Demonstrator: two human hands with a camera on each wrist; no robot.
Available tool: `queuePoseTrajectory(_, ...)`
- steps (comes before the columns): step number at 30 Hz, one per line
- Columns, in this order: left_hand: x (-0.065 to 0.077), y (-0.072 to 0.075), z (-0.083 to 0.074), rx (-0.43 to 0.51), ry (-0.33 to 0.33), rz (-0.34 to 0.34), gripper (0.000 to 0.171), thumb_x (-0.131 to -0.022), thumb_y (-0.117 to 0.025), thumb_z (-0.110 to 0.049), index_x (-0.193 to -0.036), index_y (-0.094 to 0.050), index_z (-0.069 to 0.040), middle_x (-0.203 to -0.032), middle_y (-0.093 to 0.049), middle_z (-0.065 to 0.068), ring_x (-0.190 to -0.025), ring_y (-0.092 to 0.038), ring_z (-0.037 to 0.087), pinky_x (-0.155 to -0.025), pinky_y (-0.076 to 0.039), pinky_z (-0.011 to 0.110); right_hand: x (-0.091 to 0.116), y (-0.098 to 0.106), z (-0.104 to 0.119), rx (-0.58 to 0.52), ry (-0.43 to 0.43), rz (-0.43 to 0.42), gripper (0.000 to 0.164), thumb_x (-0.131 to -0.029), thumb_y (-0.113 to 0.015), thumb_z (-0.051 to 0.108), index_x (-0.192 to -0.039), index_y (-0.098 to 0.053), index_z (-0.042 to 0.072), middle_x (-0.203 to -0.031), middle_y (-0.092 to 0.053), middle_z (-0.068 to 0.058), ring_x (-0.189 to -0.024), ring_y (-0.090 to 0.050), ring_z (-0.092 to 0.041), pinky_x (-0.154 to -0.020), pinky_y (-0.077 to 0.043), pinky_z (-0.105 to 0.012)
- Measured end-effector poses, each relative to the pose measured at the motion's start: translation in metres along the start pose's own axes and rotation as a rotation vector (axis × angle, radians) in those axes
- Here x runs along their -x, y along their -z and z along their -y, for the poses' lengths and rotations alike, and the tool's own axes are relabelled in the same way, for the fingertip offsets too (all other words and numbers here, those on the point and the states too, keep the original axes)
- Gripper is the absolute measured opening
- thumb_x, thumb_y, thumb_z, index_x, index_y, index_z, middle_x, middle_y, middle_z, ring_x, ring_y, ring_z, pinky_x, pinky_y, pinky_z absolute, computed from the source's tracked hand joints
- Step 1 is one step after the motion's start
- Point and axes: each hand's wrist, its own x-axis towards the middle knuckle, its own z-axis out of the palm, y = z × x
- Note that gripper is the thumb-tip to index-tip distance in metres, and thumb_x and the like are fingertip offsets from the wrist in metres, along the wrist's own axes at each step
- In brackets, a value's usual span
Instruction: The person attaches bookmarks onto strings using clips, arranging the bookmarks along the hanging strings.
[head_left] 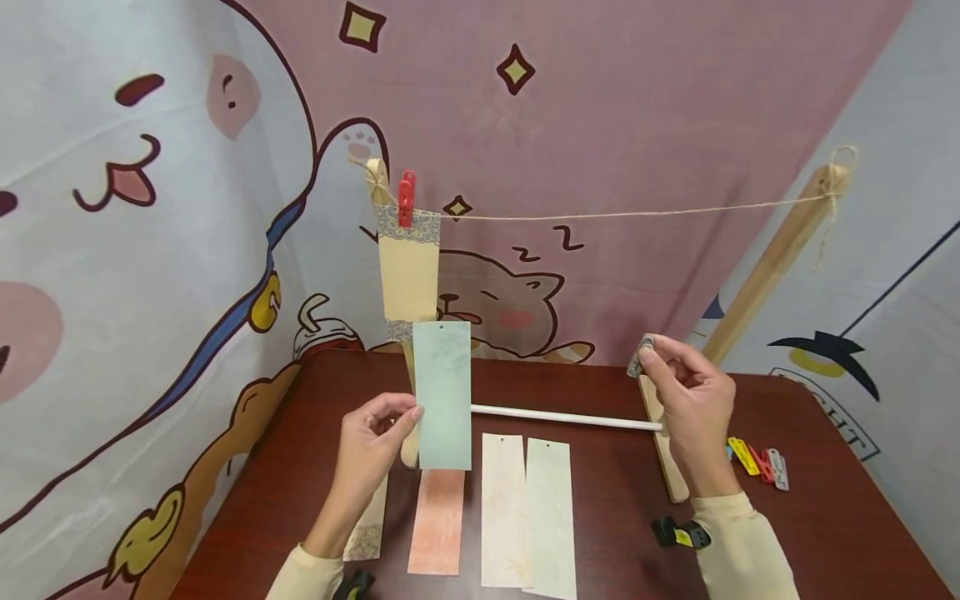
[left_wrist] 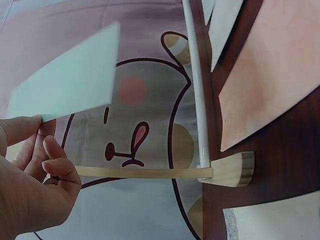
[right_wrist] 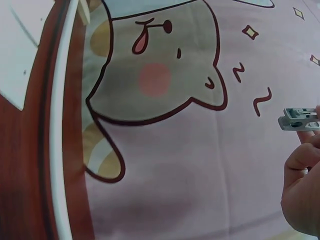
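Observation:
My left hand [head_left: 367, 446] pinches a pale green card [head_left: 444, 392] with a small hole at its top by the left edge. The card stands upright above the table and overlaps the bottom of a cream card [head_left: 409, 279] with a lace-patterned border. A red clothespin [head_left: 406, 200] holds that cream card on a string [head_left: 585, 215]. My right hand [head_left: 697, 408] is raised in front of the right post and pinches a grey clothespin [right_wrist: 297, 120] between thumb and fingers.
On the table [head_left: 600, 517] lie a coral card [head_left: 437, 525], a cream card [head_left: 502, 508], a pale card [head_left: 551, 517] and a lace-edged card [head_left: 367, 529]. Wooden posts [head_left: 780, 258] carry the string, joined below by a white rod [head_left: 562, 415]. More clothespins [head_left: 744, 457] lie at right.

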Motion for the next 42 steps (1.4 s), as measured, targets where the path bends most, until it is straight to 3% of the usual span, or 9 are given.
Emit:
queuePoseTrajectory(14, -0.014, -0.007, -0.012, 0.033, 0.018, -0.001, 0.004, -0.096, -0.082, 0.002, -0.099, -0.08, 0.004, -0.092, -0.076, 0.014, -0.079, -0.065, 0.016, -0.072, -0.052, 0.023, -0.013, -0.031, 0.018, -0.06, 0.031, 0.089, 0.023, -0.095, -0.082, -0.004, -0.117, -0.076, -0.013, -0.076, -0.067, -0.004, -0.056, -0.044, -0.009, -0.048, -0.036, -0.018)
queuePoseTrajectory(18, -0.018, -0.01, -0.016, 0.027, -0.008, 0.008, 0.005, -0.096, -0.081, 0.003, -0.099, -0.079, 0.006, -0.087, -0.074, 0.013, -0.076, -0.062, 0.015, -0.067, -0.05, 0.023, -0.019, -0.037, 0.026, -0.089, 0.056, 0.087, 0.024, -0.095, -0.082, -0.005, -0.116, -0.077, -0.014, -0.083, -0.074, -0.006, -0.058, -0.047, -0.009, -0.049, -0.038, -0.017)
queuePoseTrajectory(26, -0.027, -0.015, -0.024, 0.009, -0.029, 0.008, 0.006, -0.096, -0.082, 0.001, -0.099, -0.079, 0.005, -0.078, -0.068, 0.009, -0.069, -0.054, 0.016, -0.06, -0.041, 0.022, -0.023, -0.05, 0.036, -0.138, 0.103, 0.116, 0.024, -0.094, -0.082, -0.007, -0.115, -0.076, -0.016, -0.091, -0.076, -0.01, -0.058, -0.044, -0.011, -0.05, -0.028, -0.023)
queuePoseTrajectory(34, -0.035, -0.021, -0.03, 0.014, -0.033, -0.009, 0.005, -0.096, -0.08, 0.003, -0.101, -0.08, 0.003, -0.076, -0.065, 0.01, -0.068, -0.053, 0.016, -0.059, -0.042, 0.023, -0.028, -0.065, 0.045, -0.168, 0.15, 0.15, 0.023, -0.093, -0.08, -0.011, -0.115, -0.076, -0.017, -0.098, -0.078, -0.015, -0.077, -0.066, -0.016, -0.064, -0.048, -0.02)
queuePoseTrajectory(42, -0.041, -0.024, -0.036, 0.038, -0.044, -0.001, 0.007, -0.097, -0.08, -0.001, -0.102, -0.08, 0.004, -0.077, -0.064, 0.01, -0.068, -0.051, 0.016, -0.058, -0.039, 0.022, -0.031, -0.081, 0.052, -0.147, 0.151, 0.186, 0.023, -0.096, -0.081, -0.003, -0.116, -0.078, -0.013, -0.097, -0.076, -0.011, -0.07, -0.058, -0.012, -0.055, -0.038, -0.018)
